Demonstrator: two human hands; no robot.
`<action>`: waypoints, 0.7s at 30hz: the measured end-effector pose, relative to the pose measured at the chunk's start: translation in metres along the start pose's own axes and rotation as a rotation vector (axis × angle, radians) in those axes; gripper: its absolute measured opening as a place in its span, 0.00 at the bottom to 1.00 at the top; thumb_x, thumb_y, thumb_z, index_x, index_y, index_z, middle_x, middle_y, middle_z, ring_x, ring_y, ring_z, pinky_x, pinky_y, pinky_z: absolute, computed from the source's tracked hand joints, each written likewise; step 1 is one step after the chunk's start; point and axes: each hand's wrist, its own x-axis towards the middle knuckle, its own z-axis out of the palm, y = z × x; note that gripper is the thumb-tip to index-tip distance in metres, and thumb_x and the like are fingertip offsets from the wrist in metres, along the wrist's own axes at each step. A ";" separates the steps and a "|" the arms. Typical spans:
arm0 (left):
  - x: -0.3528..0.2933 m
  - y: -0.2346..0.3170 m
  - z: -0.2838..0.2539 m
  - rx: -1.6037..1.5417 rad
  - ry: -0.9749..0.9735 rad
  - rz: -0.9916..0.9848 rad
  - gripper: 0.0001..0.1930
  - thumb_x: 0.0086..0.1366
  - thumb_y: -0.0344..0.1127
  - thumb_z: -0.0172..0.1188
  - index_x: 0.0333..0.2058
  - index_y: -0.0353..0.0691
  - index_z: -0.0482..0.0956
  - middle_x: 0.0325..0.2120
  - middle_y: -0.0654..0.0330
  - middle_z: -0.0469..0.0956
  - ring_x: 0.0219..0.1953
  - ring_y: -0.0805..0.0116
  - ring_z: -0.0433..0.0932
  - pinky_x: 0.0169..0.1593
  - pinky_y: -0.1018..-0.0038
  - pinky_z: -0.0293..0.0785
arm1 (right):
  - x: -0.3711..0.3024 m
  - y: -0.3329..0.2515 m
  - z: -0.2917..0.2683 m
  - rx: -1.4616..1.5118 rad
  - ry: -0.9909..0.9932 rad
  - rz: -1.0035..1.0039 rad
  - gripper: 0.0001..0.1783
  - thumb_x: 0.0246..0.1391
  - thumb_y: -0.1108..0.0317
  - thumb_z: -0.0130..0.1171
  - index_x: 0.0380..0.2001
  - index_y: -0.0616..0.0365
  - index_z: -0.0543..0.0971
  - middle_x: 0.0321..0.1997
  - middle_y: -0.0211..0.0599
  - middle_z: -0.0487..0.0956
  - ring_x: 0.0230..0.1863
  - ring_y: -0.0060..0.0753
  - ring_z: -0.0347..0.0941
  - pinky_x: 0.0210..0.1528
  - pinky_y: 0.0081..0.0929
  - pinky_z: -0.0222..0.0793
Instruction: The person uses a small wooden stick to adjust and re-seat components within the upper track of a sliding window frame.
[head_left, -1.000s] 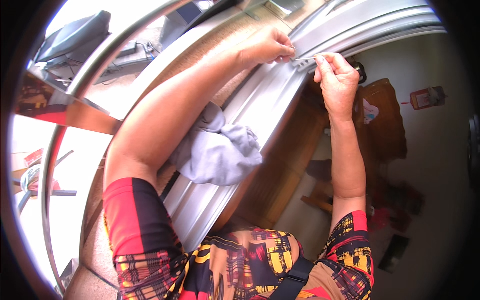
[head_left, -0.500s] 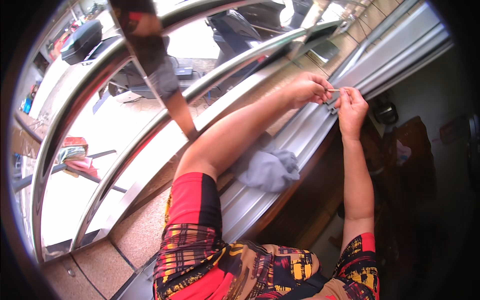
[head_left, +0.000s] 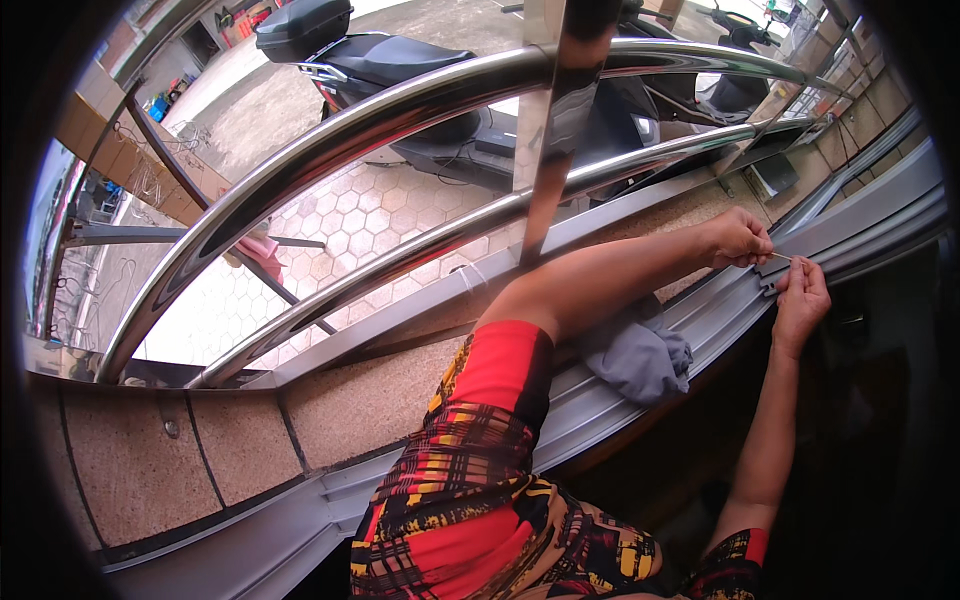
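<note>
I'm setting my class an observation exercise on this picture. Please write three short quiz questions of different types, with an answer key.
1. True or false: the grey cloth lies on the silver metal track.

2. What stretches between the left grip and the right grip?
A. a thick rope
B. a thin, pale stick-like piece
C. a wide brush

3. Fill in the gap: beyond the curved shiny rails, the pale floor tiles are shaped like ____.

Key: 1. true; 2. B; 3. hexagons

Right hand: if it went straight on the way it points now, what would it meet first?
Past the thin stick at the right hand, probably the silver metal frame; depth is unclear.
</note>
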 end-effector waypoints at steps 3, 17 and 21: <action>0.009 -0.003 0.001 -0.001 -0.011 -0.019 0.07 0.63 0.29 0.58 0.25 0.37 0.78 0.18 0.62 0.75 0.16 0.78 0.68 0.18 0.83 0.60 | -0.001 -0.012 -0.011 -0.001 0.088 -0.005 0.06 0.60 0.71 0.54 0.34 0.62 0.77 0.18 0.21 0.69 0.16 0.07 0.55 0.18 0.09 0.48; 0.025 -0.017 -0.027 0.040 0.294 -0.008 0.08 0.64 0.27 0.56 0.25 0.32 0.78 0.17 0.58 0.76 0.15 0.75 0.70 0.16 0.80 0.61 | -0.029 -0.020 -0.025 0.011 -0.017 -0.063 0.05 0.60 0.74 0.53 0.35 0.63 0.77 0.20 0.21 0.69 0.19 0.07 0.57 0.20 0.09 0.47; 0.014 -0.006 -0.016 0.017 0.329 -0.047 0.08 0.64 0.26 0.56 0.26 0.30 0.78 0.18 0.56 0.77 0.14 0.73 0.70 0.16 0.79 0.62 | -0.033 -0.013 -0.026 0.010 -0.025 -0.060 0.04 0.59 0.76 0.54 0.35 0.64 0.77 0.21 0.21 0.70 0.20 0.08 0.58 0.20 0.09 0.48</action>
